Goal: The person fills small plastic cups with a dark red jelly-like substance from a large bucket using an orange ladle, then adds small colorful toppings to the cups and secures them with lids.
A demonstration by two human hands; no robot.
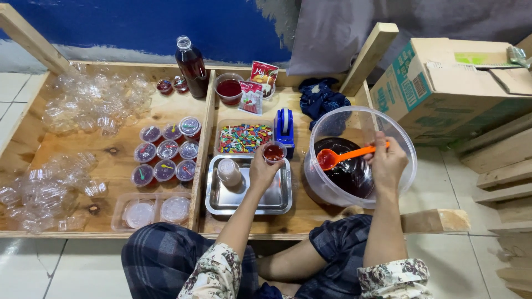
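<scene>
Cup in my left hand, loaded ladle in my right — both beside the steel tray.

Nearest me, my left hand [262, 170] is closed around a small clear cup [274, 151] of red liquid, held over the far right corner of the steel tray [221, 202]; an upturned empty cup [229, 171] stands on the tray to its left. My right hand [386, 161] is closed on the handle end of the orange ladle [343, 155], inside the big clear tub [332, 191] just right of the tray. The ladle's long axis runs almost level, its bowl pointing left toward the cup, so my left hand is the nearer one and only the tub's rim lies between. Beyond the tray sit a box of coloured spoons [244, 138] and a blue tape dispenser [285, 129]; left of it, past the wooden divider [200, 155] — lidded cups [165, 156].
</scene>
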